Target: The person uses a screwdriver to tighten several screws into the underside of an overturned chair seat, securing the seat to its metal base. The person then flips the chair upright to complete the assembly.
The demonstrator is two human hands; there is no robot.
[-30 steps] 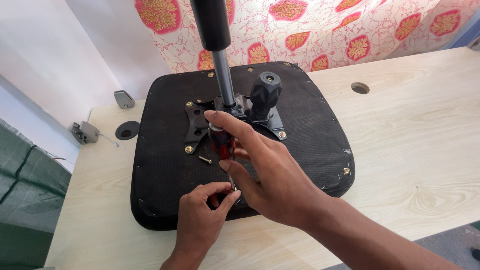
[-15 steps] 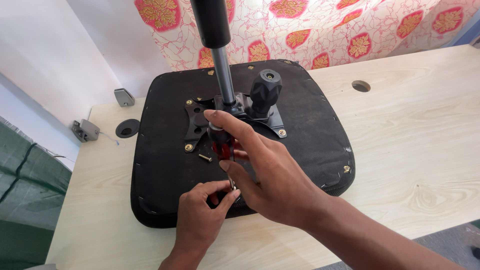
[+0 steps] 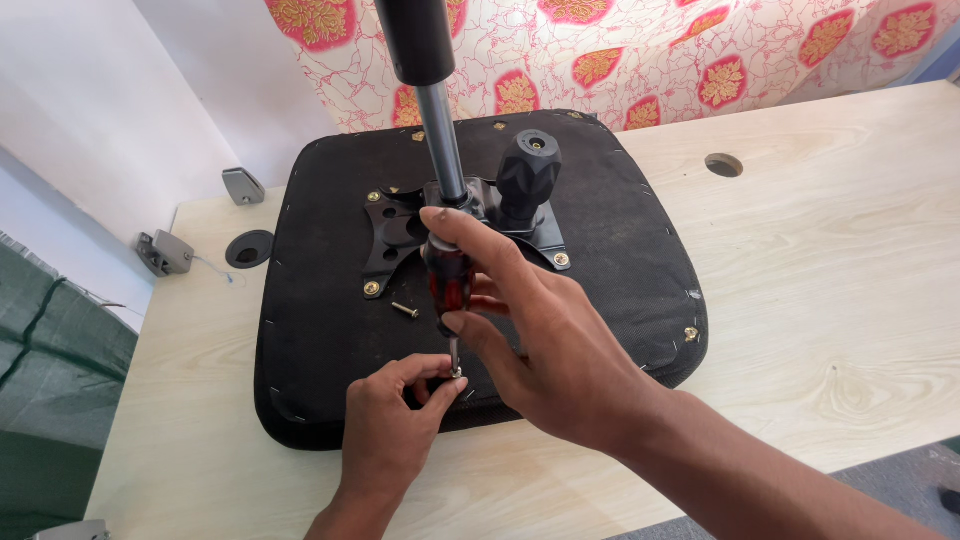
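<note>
I see my right hand (image 3: 560, 350) closed round the red-handled screwdriver (image 3: 450, 285), rigid and best held by that handle, near the seat base's (image 3: 620, 240) near edge, while my left hand (image 3: 385, 425) pinches a small, slippery screw (image 3: 457, 373) at its tip.

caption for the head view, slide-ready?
Right hand drives a red-handled screwdriver while left hand steadies its tip on an upturned black fabric chair seat.

The seat (image 3: 600, 250) lies upside down on the table (image 3: 840, 300); its plate (image 3: 400, 235) sits at centre, post (image 3: 440, 140) rising from it, knob (image 3: 527, 180) at the post's 3 o'clock; a loose screw (image 3: 405, 310) lies at 7 o'clock; both hands at 6 o'clock, left hand (image 3: 390, 430) at the right hand's (image 3: 560, 360) 8 o'clock, screwdriver (image 3: 450, 290) between them.
</note>
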